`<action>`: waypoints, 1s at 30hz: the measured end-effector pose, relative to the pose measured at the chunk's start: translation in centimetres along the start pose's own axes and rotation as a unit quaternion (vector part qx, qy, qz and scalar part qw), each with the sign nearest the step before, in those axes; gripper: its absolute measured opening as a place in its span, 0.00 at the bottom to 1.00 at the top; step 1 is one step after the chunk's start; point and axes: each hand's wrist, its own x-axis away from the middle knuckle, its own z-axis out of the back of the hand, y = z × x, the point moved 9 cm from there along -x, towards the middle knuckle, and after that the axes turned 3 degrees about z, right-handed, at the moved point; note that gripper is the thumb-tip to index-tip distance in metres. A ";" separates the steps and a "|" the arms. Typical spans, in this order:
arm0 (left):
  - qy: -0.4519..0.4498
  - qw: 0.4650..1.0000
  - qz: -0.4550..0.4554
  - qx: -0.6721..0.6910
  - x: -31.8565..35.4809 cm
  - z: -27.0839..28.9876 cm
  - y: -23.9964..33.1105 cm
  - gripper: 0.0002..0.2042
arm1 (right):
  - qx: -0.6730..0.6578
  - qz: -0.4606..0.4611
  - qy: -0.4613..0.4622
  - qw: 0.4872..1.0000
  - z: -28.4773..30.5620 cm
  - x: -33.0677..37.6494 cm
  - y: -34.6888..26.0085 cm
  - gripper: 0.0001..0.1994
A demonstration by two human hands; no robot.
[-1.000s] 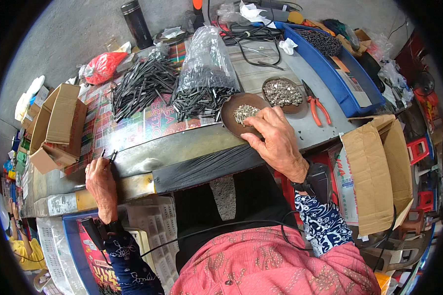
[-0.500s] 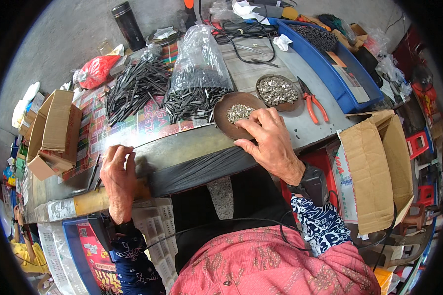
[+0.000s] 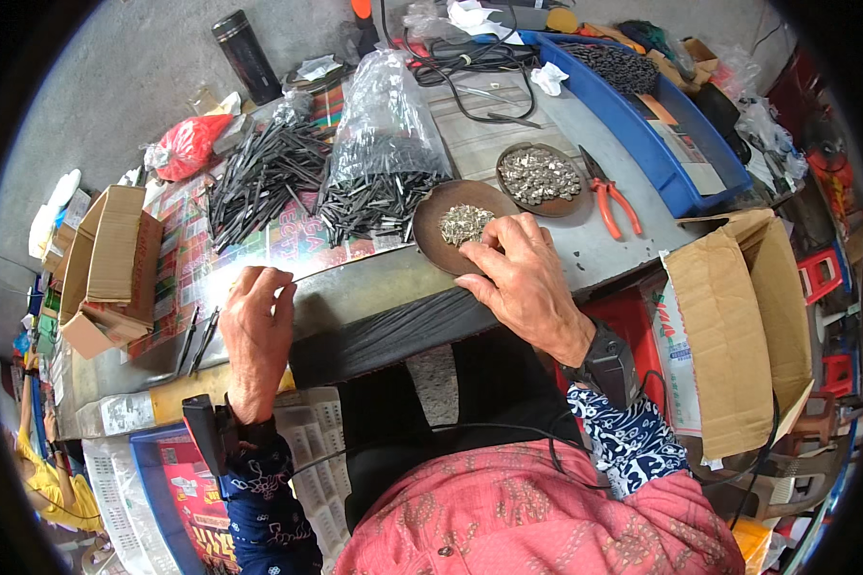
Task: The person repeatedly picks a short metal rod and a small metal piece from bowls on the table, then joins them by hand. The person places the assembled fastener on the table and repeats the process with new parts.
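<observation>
My left hand (image 3: 257,331) is over the front edge of the table, its fingers bent and the thumb pressed toward the forefinger. Whatever is in that pinch, if anything, is too small to make out. Two slim black pointed pieces (image 3: 203,341) lie just left of it. At the near right rim of a round brown dish (image 3: 435,240) is my right hand (image 3: 530,292), with thumb and forefinger apart and nothing visible between them. Small silvery metal bits (image 3: 465,222) are heaped in this dish. Behind it, a second dish (image 3: 577,204) contains rounder grey metal pieces (image 3: 539,175).
Black strips (image 3: 259,182) are piled at left, beside a clear plastic bag (image 3: 388,120) over more strips. Red-handled pliers (image 3: 616,206) lie right of the dishes, near a long blue tray (image 3: 633,134). Cardboard boxes (image 3: 120,251) flank the table. A black flask (image 3: 246,57) stands behind.
My left hand has shifted right and slightly away from me, uncovering more of the second black pointed piece. My right hand stays at the dish, turned a little.
</observation>
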 end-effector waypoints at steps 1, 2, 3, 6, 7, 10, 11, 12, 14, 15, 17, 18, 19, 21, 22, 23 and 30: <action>-0.005 1.000 -0.003 -0.003 -0.2 -0.2 0.1 0.03 | 0.001 0.005 0.003 1.000 0.1 -0.1 -0.1 0.13; -0.009 1.000 0.001 0.004 -0.4 -0.4 0.1 0.04 | 0.002 0.005 -0.001 1.000 0.1 -0.1 -0.2 0.13; -0.016 1.000 -0.002 -0.004 -0.7 -0.7 0.2 0.04 | 0.001 0.007 -0.002 1.000 0.1 -0.2 -0.2 0.13; -0.046 0.999 -0.009 -0.021 -1.9 -1.6 0.5 0.03 | 0.002 0.010 0.000 1.000 0.2 -0.3 -0.2 0.12; -0.051 0.998 -0.016 -0.020 -2.3 -1.8 0.6 0.03 | 0.003 0.013 0.002 1.000 0.3 -0.3 -0.2 0.12; -0.062 0.997 -0.030 -0.036 -3.9 -2.4 0.7 0.03 | -0.004 0.009 -0.012 1.000 0.1 -0.3 -0.1 0.14; -0.051 0.997 -0.046 -0.043 -4.3 -2.4 0.9 0.03 | -0.011 0.005 -0.007 1.000 0.1 -0.2 0.0 0.15; -0.036 0.996 -0.055 -0.055 -4.7 -2.4 0.8 0.02 | -0.019 0.000 -0.003 1.000 0.2 -0.2 0.0 0.16; -0.030 0.995 -0.044 -0.079 -5.7 -2.5 -0.1 0.03 | -0.028 -0.008 -0.001 1.000 0.2 -0.1 0.1 0.19; -0.037 0.995 -0.028 -0.085 -6.3 -2.5 -0.9 0.03 | -0.021 -0.008 -0.001 1.000 0.2 -0.1 0.1 0.20; -0.051 0.995 -0.010 -0.091 -7.7 -2.8 -2.3 0.03 | -0.015 -0.008 -0.004 1.000 0.1 -0.1 0.1 0.20; -0.046 0.994 -0.015 -0.096 -8.2 -2.9 -2.6 0.03 | -0.015 -0.011 -0.010 1.000 0.0 -0.1 0.1 0.20; -0.043 0.995 -0.018 -0.093 -8.6 -3.1 -2.8 0.03 | -0.018 -0.015 -0.015 1.000 -0.1 0.0 0.2 0.20; -0.077 0.990 0.031 -0.109 -9.4 -4.6 -4.1 0.04 | -0.022 -0.014 -0.015 1.000 -0.1 -0.1 0.2 0.20; -0.063 0.987 0.022 -0.149 -9.7 -4.8 -4.0 0.05 | -0.023 -0.012 -0.011 1.000 0.0 -0.1 0.2 0.20; -0.059 0.986 -0.010 -0.153 -9.9 -5.0 -3.5 0.06 | -0.025 -0.012 -0.008 1.000 0.1 -0.1 0.2 0.20; -0.106 0.961 -0.124 -0.224 -9.5 -7.2 -2.0 0.08 | -0.043 -0.016 -0.004 0.999 0.0 0.1 0.8 0.20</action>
